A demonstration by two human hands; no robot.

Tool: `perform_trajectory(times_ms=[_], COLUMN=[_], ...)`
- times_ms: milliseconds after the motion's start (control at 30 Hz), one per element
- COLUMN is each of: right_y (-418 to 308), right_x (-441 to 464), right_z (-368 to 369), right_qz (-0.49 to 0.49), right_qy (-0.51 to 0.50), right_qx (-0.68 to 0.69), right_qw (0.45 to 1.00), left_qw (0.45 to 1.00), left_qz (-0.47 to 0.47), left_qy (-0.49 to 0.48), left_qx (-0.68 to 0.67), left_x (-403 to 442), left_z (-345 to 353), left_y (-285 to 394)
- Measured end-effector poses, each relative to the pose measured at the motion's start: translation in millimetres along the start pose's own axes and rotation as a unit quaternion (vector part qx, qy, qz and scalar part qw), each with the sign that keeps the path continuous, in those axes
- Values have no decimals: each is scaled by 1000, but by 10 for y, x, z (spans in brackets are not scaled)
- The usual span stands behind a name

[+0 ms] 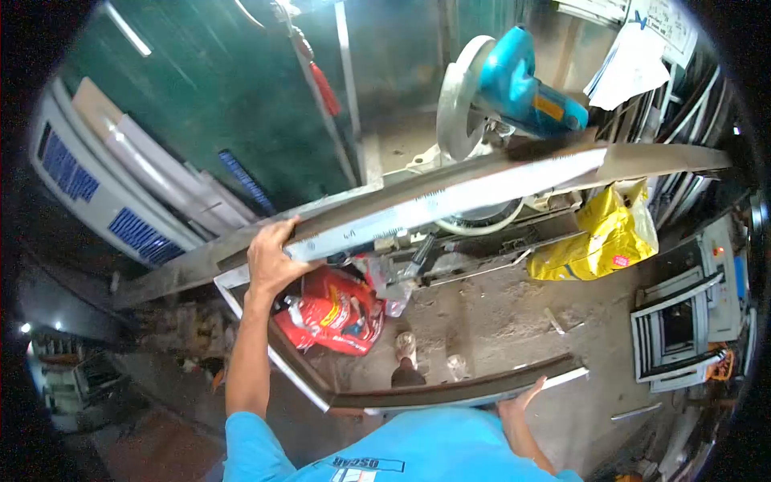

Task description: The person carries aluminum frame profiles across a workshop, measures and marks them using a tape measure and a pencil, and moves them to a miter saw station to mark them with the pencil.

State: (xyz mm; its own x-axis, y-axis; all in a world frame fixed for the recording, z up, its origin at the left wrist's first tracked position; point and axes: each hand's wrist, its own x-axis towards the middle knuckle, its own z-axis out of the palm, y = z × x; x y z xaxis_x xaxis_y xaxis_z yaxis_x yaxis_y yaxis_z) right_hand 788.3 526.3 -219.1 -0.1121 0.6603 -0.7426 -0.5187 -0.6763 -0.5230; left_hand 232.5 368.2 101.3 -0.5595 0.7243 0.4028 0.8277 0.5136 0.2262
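A three-sided white frame [450,197] with dark brown inner faces spans the view, open toward the right. Printed film covers part of its far bar. My left hand [273,255] is closed around that far bar near its left end. Close to my body, my right hand [524,400] grips the near bar toward its right end, with some fingers hidden beneath. Behind the far bar stands a teal cut-off saw [514,80] with a pale round blade guard. The far bar passes in front of the saw's bench.
Below the frame lie a red bag [337,313] and a yellow bag [602,241] on the right. Small framed pieces [675,325] stand at far right. Long profiles [161,169] lean at the left, and papers [630,72] hang at upper right. My feet are on a dusty floor [482,317].
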Motion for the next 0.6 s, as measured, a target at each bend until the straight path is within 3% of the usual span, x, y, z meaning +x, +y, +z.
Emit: perform_trajectory(times_ms=[233, 600], right_y=[520, 923], right_x=[-561, -582], right_z=[189, 71], right_qz=[-35, -53], right_qy=[99, 133], right_qx=[17, 10], right_qw=[994, 990], left_qw=[996, 991], left_qz=[39, 23], left_qy=[-77, -105], left_qx=[-35, -82], left_x=[403, 478], left_z=[748, 921], left_y=[-562, -744])
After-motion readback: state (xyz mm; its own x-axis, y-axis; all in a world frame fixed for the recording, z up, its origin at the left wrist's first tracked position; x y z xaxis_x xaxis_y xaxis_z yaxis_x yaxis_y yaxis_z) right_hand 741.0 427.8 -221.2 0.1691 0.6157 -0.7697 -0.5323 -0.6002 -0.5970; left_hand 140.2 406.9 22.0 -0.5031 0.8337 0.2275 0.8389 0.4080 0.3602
